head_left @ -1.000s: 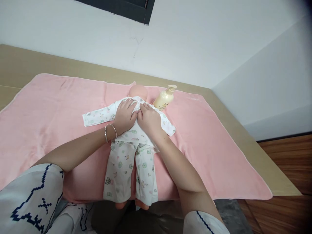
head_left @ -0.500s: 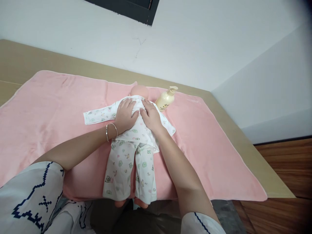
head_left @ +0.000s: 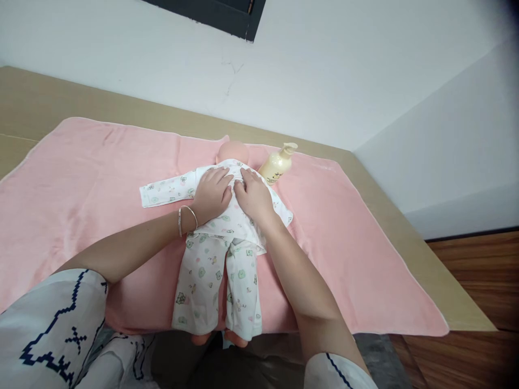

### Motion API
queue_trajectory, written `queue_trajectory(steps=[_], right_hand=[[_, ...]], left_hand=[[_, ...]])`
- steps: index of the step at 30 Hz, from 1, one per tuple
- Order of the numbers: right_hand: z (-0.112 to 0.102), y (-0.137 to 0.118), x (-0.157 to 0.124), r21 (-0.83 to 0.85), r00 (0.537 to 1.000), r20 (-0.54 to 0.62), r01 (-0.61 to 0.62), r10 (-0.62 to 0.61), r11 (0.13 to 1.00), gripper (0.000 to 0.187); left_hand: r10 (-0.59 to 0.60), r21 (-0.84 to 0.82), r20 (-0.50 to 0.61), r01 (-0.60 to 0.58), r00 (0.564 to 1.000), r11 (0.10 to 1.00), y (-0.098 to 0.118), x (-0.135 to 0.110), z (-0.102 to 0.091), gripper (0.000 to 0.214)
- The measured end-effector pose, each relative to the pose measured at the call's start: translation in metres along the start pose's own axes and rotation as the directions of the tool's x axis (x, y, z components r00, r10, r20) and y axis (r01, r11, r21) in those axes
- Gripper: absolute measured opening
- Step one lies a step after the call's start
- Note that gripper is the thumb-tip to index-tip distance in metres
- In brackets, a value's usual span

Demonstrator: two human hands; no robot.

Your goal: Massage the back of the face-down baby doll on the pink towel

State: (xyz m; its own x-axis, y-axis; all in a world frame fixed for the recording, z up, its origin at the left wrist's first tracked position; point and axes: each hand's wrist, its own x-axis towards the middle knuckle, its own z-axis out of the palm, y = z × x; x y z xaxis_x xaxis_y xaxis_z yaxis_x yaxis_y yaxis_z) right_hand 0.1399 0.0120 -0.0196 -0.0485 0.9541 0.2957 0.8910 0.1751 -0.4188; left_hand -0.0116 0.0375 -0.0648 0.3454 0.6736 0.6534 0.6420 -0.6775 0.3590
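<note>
A baby doll point(head_left: 219, 254) in white printed pyjamas lies on a pink towel point(head_left: 81, 183), head away from me and feet over the table's near edge. My left hand point(head_left: 211, 195), a bracelet on its wrist, lies flat on the doll's upper body with fingers stretched out. Beside it my right hand point(head_left: 254, 197) rests flat on the same part, fingers spread. The two hands almost touch at the thumbs. The doll's bare head point(head_left: 232, 152) shows just beyond my fingertips.
A cream pump bottle point(head_left: 278, 165) lies on the towel right of the doll's head. The wooden table point(head_left: 409, 243) meets a white wall at the back and ends at the right over a wooden floor.
Both hands have slid slightly up the doll's body and stayed flat on it; the thumbs parted a little. The doll and the bottle have not moved.
</note>
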Motion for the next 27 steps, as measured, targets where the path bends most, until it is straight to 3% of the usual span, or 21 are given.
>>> queue_trajectory(steps=[6, 12, 17, 21, 24, 27], right_hand=[[0.002, -0.017, -0.009, -0.115, 0.999, 0.008, -0.041, 0.042, 0.992, 0.054], [0.004, -0.042, -0.035, -0.238, 1.000, 0.024, 0.022, -0.017, 0.971, 0.051], [-0.001, -0.015, -0.012, -0.126, 0.997, 0.068, 0.041, -0.032, 0.991, 0.053], [0.003, 0.014, 0.008, 0.023, 0.997, 0.031, 0.070, -0.071, 0.997, 0.056], [0.006, 0.009, 0.004, -0.003, 0.998, -0.003, 0.066, -0.066, 0.998, 0.054], [0.005, -0.012, -0.007, -0.077, 0.999, -0.007, 0.045, -0.046, 0.996, 0.051]], left_hand=[[-0.098, -0.016, -0.019, 0.098, 0.995, 0.995, -0.002, 0.004, 0.001, 0.040], [-0.060, -0.017, 0.038, 0.061, 0.997, 0.998, -0.006, 0.008, -0.002, 0.042], [-0.003, -0.004, -0.002, 0.003, 1.000, 1.000, -0.001, 0.003, -0.003, 0.034], [0.014, -0.001, -0.031, -0.014, 0.999, 1.000, 0.004, 0.002, -0.003, 0.032], [-0.066, -0.017, 0.001, 0.066, 0.998, 0.998, 0.006, 0.011, -0.008, 0.033], [-0.176, -0.048, 0.122, 0.183, 0.977, 0.982, 0.007, 0.026, -0.014, 0.031]])
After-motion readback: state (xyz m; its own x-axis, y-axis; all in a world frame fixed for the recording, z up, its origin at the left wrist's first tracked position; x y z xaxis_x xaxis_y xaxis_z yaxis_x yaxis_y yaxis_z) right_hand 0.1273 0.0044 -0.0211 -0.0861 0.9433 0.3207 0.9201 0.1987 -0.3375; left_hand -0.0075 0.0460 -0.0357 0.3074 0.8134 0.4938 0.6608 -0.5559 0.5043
